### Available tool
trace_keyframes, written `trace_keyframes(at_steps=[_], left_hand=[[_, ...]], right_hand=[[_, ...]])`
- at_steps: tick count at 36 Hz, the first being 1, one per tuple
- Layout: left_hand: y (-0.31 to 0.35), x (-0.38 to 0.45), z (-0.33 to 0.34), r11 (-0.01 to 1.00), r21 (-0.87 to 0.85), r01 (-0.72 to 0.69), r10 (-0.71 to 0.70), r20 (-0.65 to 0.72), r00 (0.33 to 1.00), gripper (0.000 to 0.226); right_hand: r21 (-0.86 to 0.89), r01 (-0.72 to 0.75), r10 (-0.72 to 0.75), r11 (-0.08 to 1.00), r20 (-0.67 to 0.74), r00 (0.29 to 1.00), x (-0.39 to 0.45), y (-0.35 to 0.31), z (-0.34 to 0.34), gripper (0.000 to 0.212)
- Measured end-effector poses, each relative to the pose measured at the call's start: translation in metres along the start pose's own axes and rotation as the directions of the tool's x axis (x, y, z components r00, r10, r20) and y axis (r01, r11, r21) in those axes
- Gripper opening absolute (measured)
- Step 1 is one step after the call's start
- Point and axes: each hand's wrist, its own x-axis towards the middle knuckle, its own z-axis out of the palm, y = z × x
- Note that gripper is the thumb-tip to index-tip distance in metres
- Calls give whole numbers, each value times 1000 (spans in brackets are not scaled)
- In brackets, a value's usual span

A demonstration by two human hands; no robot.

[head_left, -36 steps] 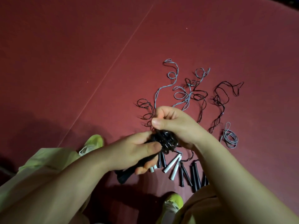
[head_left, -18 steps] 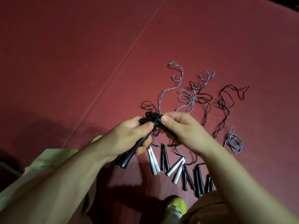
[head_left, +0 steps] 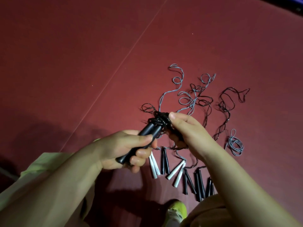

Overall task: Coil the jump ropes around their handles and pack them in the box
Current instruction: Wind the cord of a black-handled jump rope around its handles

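Red floor mat [head_left: 82, 63] fills the view, with most of the job still lying on it: a row of uncoiled jump ropes, handle pairs side by side near the person's feet, two white handle pairs [head_left: 154, 166] [head_left: 177, 173] and several black handle pairs [head_left: 164, 161] [head_left: 199, 184], their cords trailing away in loose tangles, grey cords [head_left: 186, 99] and black cords [head_left: 229, 102] overlapping, plus a small grey loop bundle [head_left: 235, 145] off to the right. No box in view, so packing looks not started as far as shown; judged early in the task, with one rope in work and the rest untouched. Rope in work: black rope's two handles [head_left: 147, 133] held together above the mat, pointing up and away, with a thick wad of black cord [head_left: 159, 119] wound round their far end. Left hand [head_left: 124, 151] grips the handles near their butt end, fingers curled round, thumb laid across the top. Right hand [head_left: 185, 131] comes in from the right, thumb tip pressed at the wad, fingers curled under it and seeming to pinch the cord; exact finger contact underneath is hidden. Likely finishing or tucking the wrap. Yellow-green shoe [head_left: 177, 210] at the bottom, pale trouser leg [head_left: 41, 167] at left.
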Motion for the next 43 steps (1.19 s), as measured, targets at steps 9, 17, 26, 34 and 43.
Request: trace_keyframes(at_steps=[9, 17, 26, 34, 43], left_hand=[[-1, 0, -5, 1000, 21, 14, -14, -9, 1000, 18], [-1, 8, -4, 953, 301, -45, 145, -318, 937, 24], [-1, 16, -29, 908, 419, -6, 218, -461, 860, 18], [-16, 20, -17, 701, 686, 195, -37, -238, 971, 8], [-15, 9, 2, 736, 676, 40, -245, 211, 946, 31]], right_hand=[[-53, -80, 85, 995, 105, 991, -1, -1, 4, 47], [-372, -149, 122, 916, -94, 988, 2, 4, 20, 61], [-870, 82, -10, 486, 88, 996, -18, -7, 29, 66], [-869, 344, -40, 355, 353, 935, -24, -37, 15, 26], [-233, 53, 30, 971, 338, 941, -6, -16, -6, 21]])
